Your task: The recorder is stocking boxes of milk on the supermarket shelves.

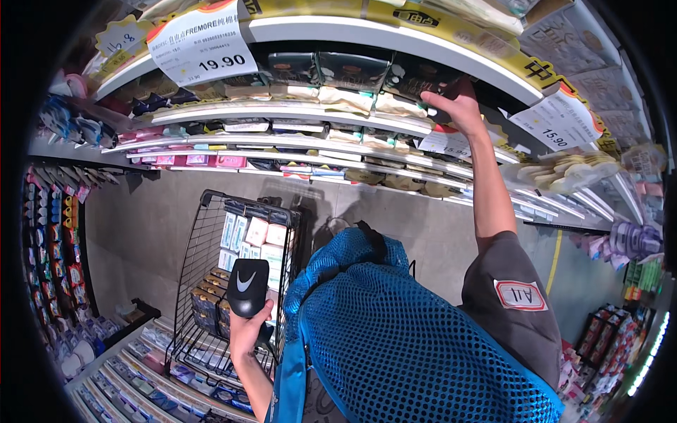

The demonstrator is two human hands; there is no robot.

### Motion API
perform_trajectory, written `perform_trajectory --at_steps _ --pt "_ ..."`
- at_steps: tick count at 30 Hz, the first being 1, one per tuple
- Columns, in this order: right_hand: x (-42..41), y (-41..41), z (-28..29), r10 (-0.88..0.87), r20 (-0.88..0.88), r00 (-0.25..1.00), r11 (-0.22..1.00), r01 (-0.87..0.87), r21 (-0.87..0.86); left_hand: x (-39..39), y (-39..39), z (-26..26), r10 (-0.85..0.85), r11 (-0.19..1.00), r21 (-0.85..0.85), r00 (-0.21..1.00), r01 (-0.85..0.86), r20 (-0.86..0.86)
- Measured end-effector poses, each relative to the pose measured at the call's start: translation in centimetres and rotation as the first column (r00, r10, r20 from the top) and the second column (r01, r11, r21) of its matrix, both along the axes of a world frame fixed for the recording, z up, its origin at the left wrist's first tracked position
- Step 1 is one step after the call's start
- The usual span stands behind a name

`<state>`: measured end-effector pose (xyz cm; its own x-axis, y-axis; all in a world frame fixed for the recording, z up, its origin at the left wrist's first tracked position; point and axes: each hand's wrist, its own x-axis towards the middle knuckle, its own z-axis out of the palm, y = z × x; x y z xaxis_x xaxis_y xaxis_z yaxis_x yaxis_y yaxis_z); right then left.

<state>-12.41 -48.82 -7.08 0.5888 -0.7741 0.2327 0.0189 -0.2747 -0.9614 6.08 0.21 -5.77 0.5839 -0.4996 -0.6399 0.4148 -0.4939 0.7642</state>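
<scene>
My left hand [246, 330] grips a black handheld barcode scanner [248, 288] over the side of a shopping cart. My right hand [461, 108] is stretched far out into a shelf under the yellow-banded ledge. Its thumb lies against the right end of a dark plastic-wrapped package [418, 76]; the other fingers are in shadow and partly hidden, so a grip cannot be made out. Left of it, similar dark packages [351, 70] stand in a row. The wire shopping cart [182, 275] holds white boxed packs [256, 232] and dark gold-trimmed packs [211, 306].
Lower shelves [296, 113] bear more packaged goods. Price cards [203, 50] hang from the ledge, and another card [560, 124] sticks out at the right. A blue mesh vest [391, 328] covers my front. Grey floor [148, 211] lies between the shelves; hanging goods [53, 238] line the left side.
</scene>
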Motion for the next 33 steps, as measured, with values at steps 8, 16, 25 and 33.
perform_trajectory --at_steps 8,16,25,33 --pt "0.2 -0.1 -0.3 0.085 -0.073 0.994 0.996 -0.086 -0.006 -0.3 0.2 -0.2 0.026 0.999 0.036 1.0 -0.026 0.006" --pt "0.3 1.7 0.3 0.035 0.107 0.994 0.997 -0.027 -0.069 -0.2 0.5 -0.3 0.028 1.0 -0.006 0.999 -0.029 -0.019" --pt "0.0 1.1 1.0 -0.01 -0.07 0.997 0.992 0.001 -0.124 0.1 1.1 -0.8 0.001 1.0 -0.012 1.0 -0.001 -0.008" --pt "0.6 1.9 1.4 -0.058 0.004 0.998 0.988 0.058 -0.142 0.4 2.3 -1.6 -0.004 1.0 0.025 1.0 0.004 0.008"
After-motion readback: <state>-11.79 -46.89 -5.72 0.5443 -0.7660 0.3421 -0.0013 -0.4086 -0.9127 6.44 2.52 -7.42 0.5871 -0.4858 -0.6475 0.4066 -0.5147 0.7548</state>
